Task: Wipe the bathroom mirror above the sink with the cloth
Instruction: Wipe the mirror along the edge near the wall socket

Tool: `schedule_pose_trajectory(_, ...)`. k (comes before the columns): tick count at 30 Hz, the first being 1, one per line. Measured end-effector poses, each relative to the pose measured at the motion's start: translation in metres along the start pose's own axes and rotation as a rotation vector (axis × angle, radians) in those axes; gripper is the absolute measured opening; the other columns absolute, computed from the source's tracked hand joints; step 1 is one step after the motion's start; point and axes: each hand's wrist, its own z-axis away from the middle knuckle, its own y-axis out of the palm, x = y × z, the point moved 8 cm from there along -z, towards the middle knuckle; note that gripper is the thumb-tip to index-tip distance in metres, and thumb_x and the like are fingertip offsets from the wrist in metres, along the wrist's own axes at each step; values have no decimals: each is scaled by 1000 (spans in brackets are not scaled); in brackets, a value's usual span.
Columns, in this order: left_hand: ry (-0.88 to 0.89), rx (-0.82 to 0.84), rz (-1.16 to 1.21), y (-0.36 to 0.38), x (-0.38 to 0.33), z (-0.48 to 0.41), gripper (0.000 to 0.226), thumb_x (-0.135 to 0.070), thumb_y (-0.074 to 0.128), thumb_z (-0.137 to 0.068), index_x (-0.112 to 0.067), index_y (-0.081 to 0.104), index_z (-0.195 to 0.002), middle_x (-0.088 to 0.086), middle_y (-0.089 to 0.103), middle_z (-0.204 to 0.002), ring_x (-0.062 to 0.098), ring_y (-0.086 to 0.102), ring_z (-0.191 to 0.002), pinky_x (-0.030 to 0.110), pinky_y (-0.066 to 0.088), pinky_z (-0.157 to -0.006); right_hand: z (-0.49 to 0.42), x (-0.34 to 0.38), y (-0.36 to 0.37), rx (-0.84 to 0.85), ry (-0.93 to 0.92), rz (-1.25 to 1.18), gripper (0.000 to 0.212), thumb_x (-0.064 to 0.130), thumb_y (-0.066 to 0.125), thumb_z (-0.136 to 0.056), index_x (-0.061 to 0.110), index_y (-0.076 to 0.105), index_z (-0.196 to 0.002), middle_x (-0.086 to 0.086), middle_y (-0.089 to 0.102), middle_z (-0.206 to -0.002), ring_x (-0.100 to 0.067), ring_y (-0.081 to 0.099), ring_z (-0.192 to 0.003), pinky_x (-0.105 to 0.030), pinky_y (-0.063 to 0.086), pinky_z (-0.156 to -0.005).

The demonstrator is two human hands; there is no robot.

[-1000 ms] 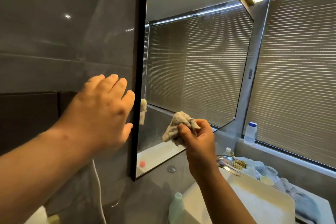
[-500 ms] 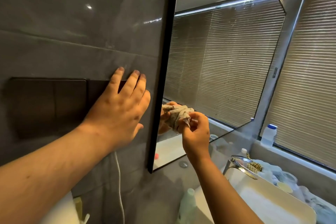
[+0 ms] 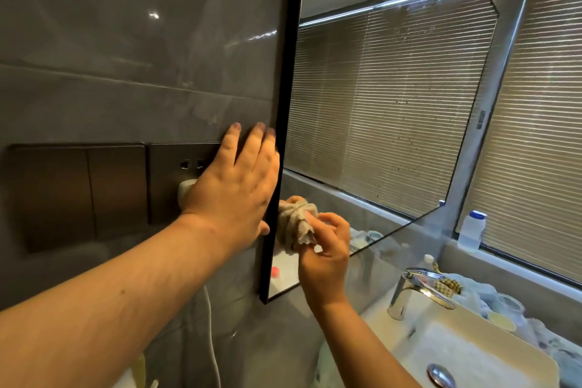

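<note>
The crumpled beige cloth is bunched into a loose ball and lies against the lower left corner of the black-framed rectangular mirror, just beside the frame. The right hand grips it, with thumb and fingers curled into the folds, and presses it to the glass. The cloth looks soft and light, so it will probably take any shape under the fingers; a hold from behind, with the fabric gathered in the palm, seems to keep it best from slipping on the smooth glass. The mirror itself is stiff, slippery and fragile, so firm but even pressure is wise. Many small specks show on the upper and right parts of the glass, so most of the wiping seems yet to be done. The left hand holds nothing; it lies flat, with straight fingers, on the grey tiled wall and partly covers a dark socket plate with a white plug. Below to the right stand a white sink, a chrome tap and a white bottle with a blue cap.
</note>
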Motion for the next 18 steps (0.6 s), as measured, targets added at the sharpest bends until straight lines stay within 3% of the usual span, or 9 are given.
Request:
schedule_pose_trajectory(3, -3, -21, 5, 2, 0, 0, 110, -73, 35, -86, 7, -10, -147, 30, -12, -155, 47, -8, -144, 65, -10, -111, -18, -42, -17, -118, 172, -39, 14, 11, 64, -81, 15, 74, -90, -4, 57, -97, -6, 58, -91, -24, 48, -84)
schedule_pose_trajectory(5, 0, -21, 9, 2, 0, 0, 109, -73, 32, -87, 8, -9, -147, 31, -9, -155, 47, -5, -144, 65, -8, -111, -32, -77, -27, -180, 304, -21, 10, 19, 67, -87, 11, 73, -89, -12, 61, -92, -20, 61, -84, -36, 51, -79)
schedule_pose_trajectory(7, 2, -22, 10, 1, -1, -1, 108, -74, 29, -87, 9, -8, -146, 31, -8, -155, 47, -4, -144, 65, -8, -111, -41, -113, -39, -244, 444, -12, 8, 13, 68, -92, 7, 73, -95, -24, 66, -94, -29, 64, -81, -41, 54, -79)
schedule_pose_trajectory(11, 7, -16, -1, 4, -2, -1, 109, -74, 29, -87, 9, -8, -146, 32, -7, -155, 48, -3, -144, 66, -7, -111, -43, -145, -45, -239, 579, -66, 26, 23, 67, -94, 14, 67, -119, -14, 66, -119, -19, 66, -100, -28, 53, -86)
schedule_pose_trajectory(15, 22, -29, -56, 7, -6, -1, 104, -66, 32, -91, 12, -10, -144, 35, -9, -153, 52, -3, -142, 71, -7, -108, -25, -107, -38, -191, 519, -24, 11, 20, 69, -91, 28, 62, -94, -5, 68, -93, -16, 65, -82, -37, 56, -80)
schedule_pose_trajectory(18, -9, -22, -80, 2, -12, -5, 93, -53, 33, -95, 15, -8, -143, 37, -7, -151, 56, 0, -140, 74, -7, -104, 4, -68, -26, -152, 458, -36, 31, 2, 67, -87, 29, 54, -97, 0, 65, -92, -2, 62, -77, -19, 48, -71)
